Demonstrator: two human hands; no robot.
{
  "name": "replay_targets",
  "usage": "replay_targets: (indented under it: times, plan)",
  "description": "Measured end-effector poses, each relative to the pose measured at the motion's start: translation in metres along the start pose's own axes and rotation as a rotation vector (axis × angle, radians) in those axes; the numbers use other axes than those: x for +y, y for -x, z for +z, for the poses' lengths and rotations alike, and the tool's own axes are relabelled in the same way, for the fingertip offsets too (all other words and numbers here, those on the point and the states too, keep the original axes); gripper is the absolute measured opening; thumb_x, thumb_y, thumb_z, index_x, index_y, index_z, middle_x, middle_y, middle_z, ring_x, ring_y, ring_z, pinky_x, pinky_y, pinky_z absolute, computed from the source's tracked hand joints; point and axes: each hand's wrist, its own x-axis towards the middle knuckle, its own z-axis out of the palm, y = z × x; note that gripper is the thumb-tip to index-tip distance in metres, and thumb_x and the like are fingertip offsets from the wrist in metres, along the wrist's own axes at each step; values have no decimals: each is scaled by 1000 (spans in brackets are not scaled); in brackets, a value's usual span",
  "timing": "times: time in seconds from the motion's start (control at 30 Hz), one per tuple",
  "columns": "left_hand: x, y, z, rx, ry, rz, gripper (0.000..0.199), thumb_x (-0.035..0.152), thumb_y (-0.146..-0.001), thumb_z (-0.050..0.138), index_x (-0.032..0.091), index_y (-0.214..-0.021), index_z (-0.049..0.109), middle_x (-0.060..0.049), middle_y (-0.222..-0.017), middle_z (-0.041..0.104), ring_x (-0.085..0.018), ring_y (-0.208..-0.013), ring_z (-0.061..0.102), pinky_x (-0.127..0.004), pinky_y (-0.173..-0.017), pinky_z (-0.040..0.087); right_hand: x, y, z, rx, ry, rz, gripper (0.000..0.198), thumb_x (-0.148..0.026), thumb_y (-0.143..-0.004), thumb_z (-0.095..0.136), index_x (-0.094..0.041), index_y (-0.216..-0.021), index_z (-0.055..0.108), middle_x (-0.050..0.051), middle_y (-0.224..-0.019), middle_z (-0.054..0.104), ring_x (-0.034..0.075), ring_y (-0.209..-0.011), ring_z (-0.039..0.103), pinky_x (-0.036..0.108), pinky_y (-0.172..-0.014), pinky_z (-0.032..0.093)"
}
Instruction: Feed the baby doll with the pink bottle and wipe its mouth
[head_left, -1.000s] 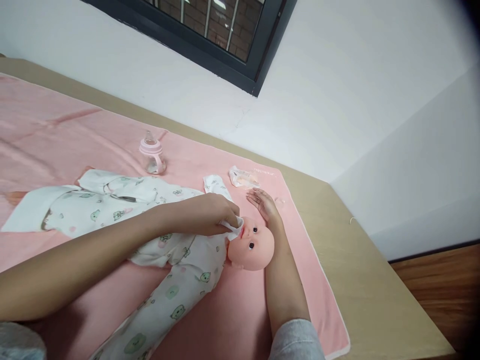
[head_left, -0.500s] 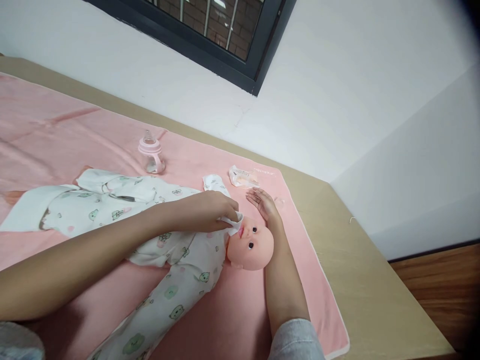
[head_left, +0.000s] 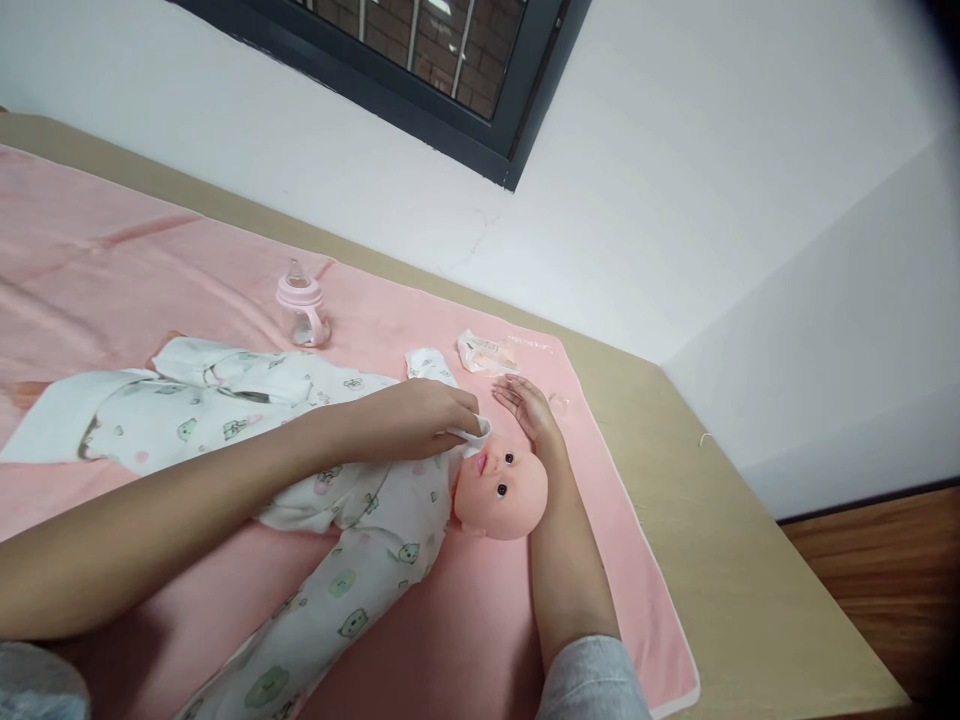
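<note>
A baby doll [head_left: 501, 490] in white printed clothes [head_left: 225, 410] lies on its back on a pink blanket [head_left: 480, 610], its head to the right. My left hand [head_left: 424, 418] reaches across its chest with fingers closed on a white wipe [head_left: 475, 434], which rests at the doll's cheek beside its mouth. Beyond the head, my right hand [head_left: 525, 408] lies palm inward on the blanket with its fingers extended and holds nothing. Its forearm runs along the crown of the doll's head. Just past those fingertips is a clear plastic packet [head_left: 486, 353].
A pink-lidded baby bottle [head_left: 302, 305] with a handle stands on the blanket past the doll's body. Bare tabletop [head_left: 720, 540] shows at the right. A white wall [head_left: 585, 260] and a dark window frame [head_left: 502, 160] rise behind the table.
My left hand has shifted the wipe slightly away from the doll's mouth, toward the far cheek. My right hand and the doll have stayed in place.
</note>
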Motion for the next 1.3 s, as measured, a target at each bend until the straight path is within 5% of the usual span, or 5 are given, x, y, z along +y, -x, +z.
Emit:
replay_targets:
  times: [0.43,1.1,1.3]
  plan:
    - [1,-2,3,31,-45,18,44,-5,-80,41,21,-98,72,-2,-82,61,-17,-77,56,-24,-67,37,1,-2,-2,-6,-20,-4,19,-24,-78,71,-17,-95,66,7,-94,76,18,-89,73,38,-102,55]
    - [-3,-3,9,102,-82,56,47,-5,-80,41,19,-103,74,-1,-78,47,-16,-71,48,-25,-65,34,2,-4,-3,0,-16,-1,19,-24,-77,73,-18,-94,67,7,-92,76,18,-88,73,41,-105,53]
    - [3,-2,0,56,78,-1,40,-6,-82,43,16,-98,72,-1,-81,49,-15,-73,50,-24,-66,35,3,-5,-5,-9,-13,-3,20,-24,-77,73,-18,-95,66,6,-93,76,18,-89,73,40,-104,54]
